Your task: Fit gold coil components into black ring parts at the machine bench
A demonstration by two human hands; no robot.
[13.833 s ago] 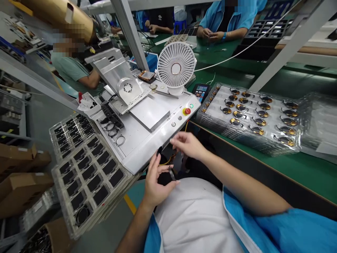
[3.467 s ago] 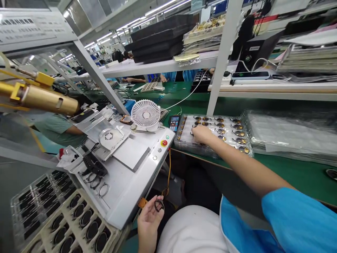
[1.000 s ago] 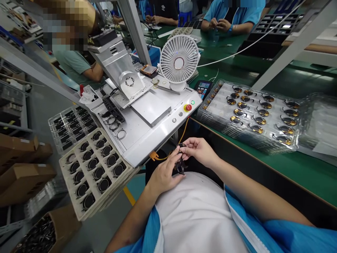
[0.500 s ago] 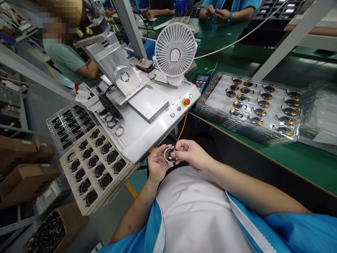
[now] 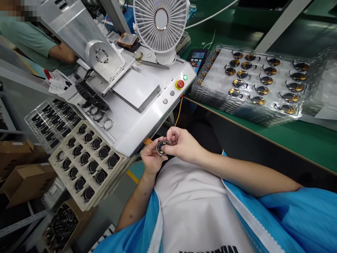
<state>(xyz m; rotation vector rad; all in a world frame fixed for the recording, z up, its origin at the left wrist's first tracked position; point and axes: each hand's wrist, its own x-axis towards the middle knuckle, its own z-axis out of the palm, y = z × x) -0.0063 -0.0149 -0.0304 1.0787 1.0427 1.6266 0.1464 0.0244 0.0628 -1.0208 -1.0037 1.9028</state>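
A round watch case with a metal rim and a black and gold inner face sits in front of my body. My left hand cups it from the left, fingers closed around its rim. From the right, my right hand has its thumb pressed on the face and its fingers curled at the edge, partly covering the part. Left of my hands, a beige tray carries similar round watch parts in rows. To the right, a clear plastic tray holds black and gold discs with curled tails.
Ahead stands a white machine with buttons, a red stop knob and a tilted metal fixture. A white fan is on it. Loose metal rings lie on its left side. Cardboard boxes stand at lower left. Another person's arm shows upper left.
The camera has tilted down and moved closer. The black and gold disc, earlier held tilted over the ring, now lies flat within the rim, with my right thumb pressing on it.
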